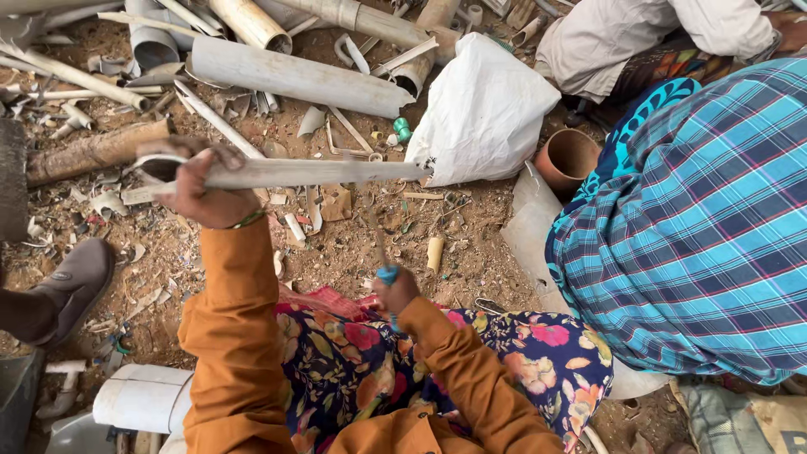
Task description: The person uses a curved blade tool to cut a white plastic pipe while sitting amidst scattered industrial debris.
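We are gripping a long pale pipe strip (311, 172) with our left hand (202, 189), fingers curled tight around its end, holding it level above the dirt ground (353, 252). Just below the strip, our right hand (395, 290) is closing around a blue-handled tool (387, 273) (its blade is blurred). A white sack (483, 109) is lying beyond the strip's far end.
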